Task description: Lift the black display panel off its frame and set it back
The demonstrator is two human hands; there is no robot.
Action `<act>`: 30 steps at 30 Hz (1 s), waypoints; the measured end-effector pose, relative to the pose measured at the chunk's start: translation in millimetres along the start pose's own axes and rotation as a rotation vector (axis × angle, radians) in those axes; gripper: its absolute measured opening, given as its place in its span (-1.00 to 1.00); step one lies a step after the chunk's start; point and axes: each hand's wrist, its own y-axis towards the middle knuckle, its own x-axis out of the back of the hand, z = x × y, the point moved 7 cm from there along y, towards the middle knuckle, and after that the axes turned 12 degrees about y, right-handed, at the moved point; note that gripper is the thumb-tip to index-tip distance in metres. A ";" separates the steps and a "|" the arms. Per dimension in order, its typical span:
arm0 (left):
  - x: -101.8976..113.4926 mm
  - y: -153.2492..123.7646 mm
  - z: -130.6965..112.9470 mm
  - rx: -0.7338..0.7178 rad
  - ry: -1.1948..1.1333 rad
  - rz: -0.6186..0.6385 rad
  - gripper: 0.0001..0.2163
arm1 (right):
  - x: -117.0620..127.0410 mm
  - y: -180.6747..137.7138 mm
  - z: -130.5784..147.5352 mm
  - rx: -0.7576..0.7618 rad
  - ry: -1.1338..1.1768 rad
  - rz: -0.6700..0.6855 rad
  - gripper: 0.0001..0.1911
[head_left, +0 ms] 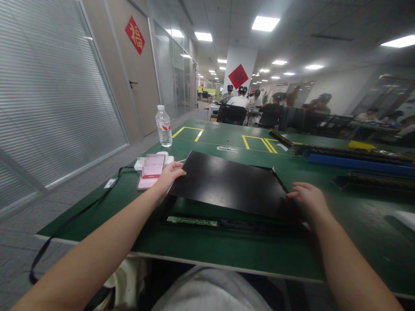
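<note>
A thin, glossy black panel (227, 179) is tilted above the green table, its near edge raised. My left hand (170, 175) grips the panel's left edge, with the thumb on top. At the right edge, my right hand (309, 198) has its fingertips on the panel, and its thumb is hidden. Beneath lies a dark rectangular frame (249, 225). A narrow green circuit board (192, 221) shows along the frame's near side. The rest of the frame is mostly covered by the panel.
A water bottle (164, 127) and a phone (151, 172) stand and lie at the left, near a black strap (87, 209). Dark strips and a blue bar (356, 160) lie at the right. Yellow tape (253, 137) marks the green table (223, 252). People sit farther back.
</note>
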 end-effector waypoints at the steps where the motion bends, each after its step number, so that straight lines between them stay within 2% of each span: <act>1: -0.5 -1.0 -1.2 -0.003 -0.001 -0.006 -0.69 | 0.1 0.3 -0.3 0.002 -0.008 -0.001 -0.73; 13: -2.6 -1.9 2.3 -0.010 0.058 0.003 -0.65 | 2.7 13.2 -5.3 0.099 -0.281 -0.006 -0.55; 20: -4.5 -3.1 3.9 0.001 0.093 0.005 -0.66 | -1.4 11.2 1.6 0.166 -0.438 0.006 -0.58; 30: -5.9 -6.7 0.3 0.029 0.091 0.016 -0.63 | -2.9 10.3 3.5 0.189 -0.479 0.020 -0.61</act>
